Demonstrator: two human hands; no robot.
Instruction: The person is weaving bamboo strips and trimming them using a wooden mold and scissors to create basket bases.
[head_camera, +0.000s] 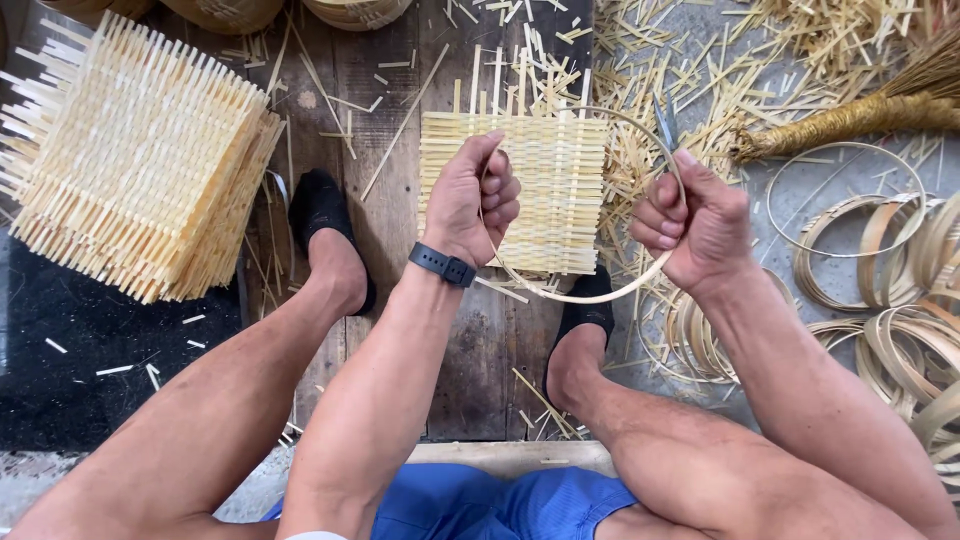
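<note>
Both hands hold one thin bamboo strip bent into a hoop (590, 296). My left hand (475, 198), with a black band on its wrist, grips the hoop's left side. My right hand (695, 222) pinches its right side, where the strip's ends overlap. The hoop hangs over a flat woven bamboo mat (555, 170) that lies on a dark wooden board (400, 220) between my feet in black shoes.
A tall stack of woven mats (140, 160) sits at the left. Several finished bamboo hoops (890, 290) are piled at the right. Loose bamboo slivers (700, 70) cover the floor ahead, beside a straw broom (860, 115). Basket rims (350, 10) show at the top edge.
</note>
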